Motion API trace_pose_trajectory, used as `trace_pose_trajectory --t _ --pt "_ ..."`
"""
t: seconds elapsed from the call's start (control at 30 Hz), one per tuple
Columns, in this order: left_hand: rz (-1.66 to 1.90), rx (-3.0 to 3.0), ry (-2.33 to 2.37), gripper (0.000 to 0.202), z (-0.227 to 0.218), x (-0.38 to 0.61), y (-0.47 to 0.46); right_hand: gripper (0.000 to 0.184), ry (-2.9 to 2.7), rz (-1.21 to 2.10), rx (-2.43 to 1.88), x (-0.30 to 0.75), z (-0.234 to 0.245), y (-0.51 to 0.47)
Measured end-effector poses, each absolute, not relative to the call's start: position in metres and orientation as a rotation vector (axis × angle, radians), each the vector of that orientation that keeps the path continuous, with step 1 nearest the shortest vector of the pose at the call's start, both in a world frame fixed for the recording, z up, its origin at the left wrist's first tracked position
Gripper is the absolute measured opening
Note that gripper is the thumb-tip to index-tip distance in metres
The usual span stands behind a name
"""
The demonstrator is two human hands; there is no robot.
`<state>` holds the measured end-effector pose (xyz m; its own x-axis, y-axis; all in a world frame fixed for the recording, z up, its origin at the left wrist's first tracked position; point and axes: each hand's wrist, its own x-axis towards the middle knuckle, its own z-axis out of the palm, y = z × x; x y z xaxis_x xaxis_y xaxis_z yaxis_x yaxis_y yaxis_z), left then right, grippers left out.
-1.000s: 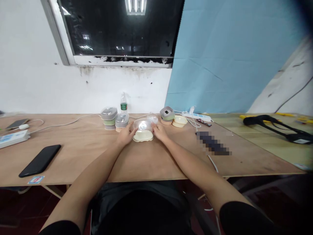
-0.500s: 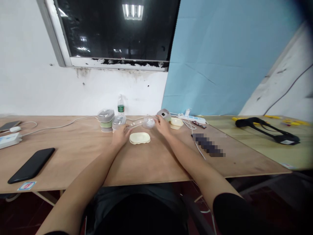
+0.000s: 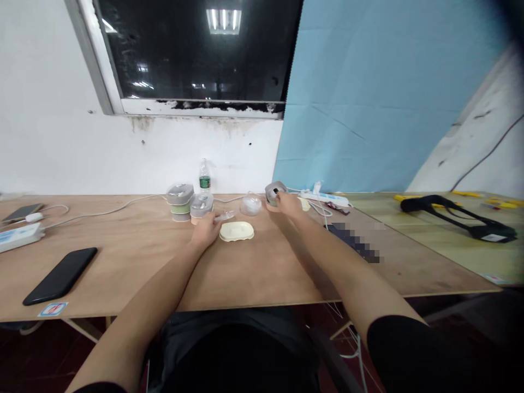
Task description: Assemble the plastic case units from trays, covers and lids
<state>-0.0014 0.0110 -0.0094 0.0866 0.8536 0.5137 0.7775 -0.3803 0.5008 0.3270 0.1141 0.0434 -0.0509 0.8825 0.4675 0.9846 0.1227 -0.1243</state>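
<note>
My left hand [image 3: 206,230] is closed on a small clear plastic piece [image 3: 226,216], held low over the tabletop. Beside it lies a shallow cream-coloured oval tray [image 3: 236,231]. My right hand [image 3: 290,204] reaches farther back, its fingers gripping the near right side of a grey-topped container [image 3: 274,192]. Between the hands a clear rounded plastic item [image 3: 251,205] rests on the table. A cream container [image 3: 304,204] is partly hidden behind my right hand. Left of my left hand are lidded grey and green stacked containers [image 3: 180,201] and another grey-lidded container [image 3: 202,205].
A plastic bottle [image 3: 204,177] stands against the wall. A black phone [image 3: 60,275] lies at the front left. White power strips [image 3: 325,197] and cables run along the back and left. A black strapped frame [image 3: 458,218] lies on the right-hand table.
My right hand has let go of the clear rounded plastic item, now on the table, and moved right to the grey-topped container. My left hand still holds clear plastic, lower down.
</note>
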Motion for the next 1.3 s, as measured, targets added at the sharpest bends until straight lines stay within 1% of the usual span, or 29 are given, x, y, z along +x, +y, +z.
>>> trace_pose_trajectory --t 0.17,0.27,0.47,0.53,0.63,0.73,0.83,0.93,1.03,1.13,1.2,1.3 --pt "0.969 2.287 1.715 0.053 -0.017 -0.001 0.013 0.026 -1.658 -0.188 -1.632 0.317 0.033 0.103" --pt "0.848 2.324 1.715 0.061 -0.014 0.000 0.010 0.033 -1.513 -0.085 -1.476 0.312 0.020 0.088" --pt "0.858 2.369 1.808 0.053 -0.003 0.004 0.001 0.042 -1.587 0.084 -1.167 0.294 0.010 0.057" --pt "0.818 2.430 1.749 0.052 -0.003 0.005 0.000 0.044 -1.585 0.093 -1.112 0.286 0.012 0.049" --pt "0.767 2.530 1.573 0.053 -0.006 0.008 0.000 0.043 -1.589 0.103 -1.114 0.280 0.013 0.044" --pt "0.796 2.543 1.480 0.058 -0.008 0.010 0.000 0.044 -1.589 0.214 -1.178 0.279 0.010 0.047" --pt "0.827 2.515 1.433 0.068 -0.008 0.011 -0.001 0.050 -1.608 0.348 -1.259 0.281 0.007 0.053" --pt "0.859 2.463 1.381 0.083 -0.006 0.011 -0.003 0.046 -1.732 0.442 -1.308 0.282 0.006 0.056" --pt "0.898 2.420 1.293 0.098 -0.007 0.009 -0.004 0.042 -1.882 0.467 -1.302 0.280 0.004 0.054" --pt "0.905 2.426 1.253 0.109 -0.010 0.009 -0.001 0.046 -2.019 0.474 -1.312 0.277 -0.002 0.051" --pt "0.902 2.453 1.250 0.109 -0.013 0.009 0.002 0.049 -2.085 0.507 -1.308 0.275 -0.006 0.052" --pt "0.869 2.505 1.260 0.096 -0.013 0.009 0.002 0.048 -2.128 0.579 -1.205 0.275 -0.012 0.056"
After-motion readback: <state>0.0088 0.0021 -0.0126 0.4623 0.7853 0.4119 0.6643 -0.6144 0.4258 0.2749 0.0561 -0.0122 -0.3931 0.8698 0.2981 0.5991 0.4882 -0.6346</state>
